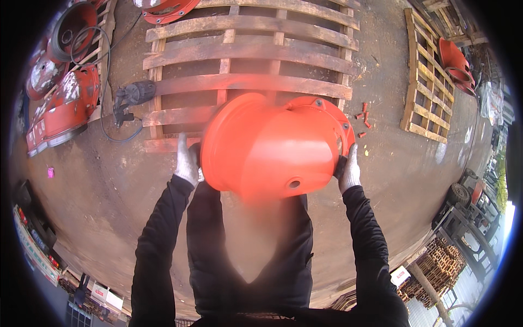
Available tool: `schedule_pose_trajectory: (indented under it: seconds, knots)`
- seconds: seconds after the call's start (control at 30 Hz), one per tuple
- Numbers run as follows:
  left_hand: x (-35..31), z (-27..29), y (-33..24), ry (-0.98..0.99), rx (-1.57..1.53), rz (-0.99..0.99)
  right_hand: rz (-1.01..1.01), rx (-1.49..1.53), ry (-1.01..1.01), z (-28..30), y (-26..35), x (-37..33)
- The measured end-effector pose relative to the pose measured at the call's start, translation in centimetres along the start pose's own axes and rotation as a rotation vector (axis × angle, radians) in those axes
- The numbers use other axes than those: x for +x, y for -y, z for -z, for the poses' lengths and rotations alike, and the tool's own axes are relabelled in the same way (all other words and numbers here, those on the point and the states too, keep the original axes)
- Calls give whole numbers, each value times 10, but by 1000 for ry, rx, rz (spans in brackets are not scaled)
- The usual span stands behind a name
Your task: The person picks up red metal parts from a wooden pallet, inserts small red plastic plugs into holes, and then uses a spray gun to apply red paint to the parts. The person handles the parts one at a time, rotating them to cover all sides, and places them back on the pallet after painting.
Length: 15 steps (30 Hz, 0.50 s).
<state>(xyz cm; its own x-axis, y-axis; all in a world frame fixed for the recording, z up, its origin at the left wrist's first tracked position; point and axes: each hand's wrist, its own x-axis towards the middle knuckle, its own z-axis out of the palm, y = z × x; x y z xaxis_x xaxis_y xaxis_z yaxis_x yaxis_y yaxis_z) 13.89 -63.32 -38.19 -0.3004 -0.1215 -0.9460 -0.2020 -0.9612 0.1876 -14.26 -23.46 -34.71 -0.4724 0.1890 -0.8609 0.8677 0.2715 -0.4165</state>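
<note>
A large orange-red metal housing (pixel 283 147) hangs between my two hands, in front of my legs and over the near edge of a wooden pallet (pixel 248 52). It has a round rim at its left end, a flange with bolt holes at its right end, and a hole low on its side. My left hand (pixel 188 166), in a pale glove with dark palm, grips the left rim. At the flange end, my right hand (pixel 350 169), gloved alike, is closed on the edge. Some fingers of both hands are hidden behind the metal. A reddish haze blurs part of the view.
A black power tool (pixel 136 92) with a cable or hose lies at the pallet's left side. Small red cylinders (pixel 365 115) lie on the ground to the right. Red castings (pixel 62 111) stand far left. Another pallet (pixel 427 95) and a forklift (pixel 460 199) are at right.
</note>
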Motion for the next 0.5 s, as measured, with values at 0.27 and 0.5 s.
schedule_pose_trajectory:
  seconds: [0.27,0.5]
  knots:
    - [125,-17,-18,136,180,87,-81,-66,22,-3,-3,-31]
    - [162,-27,-37,98,303,76,-155,-30,167,-31,-4,-60]
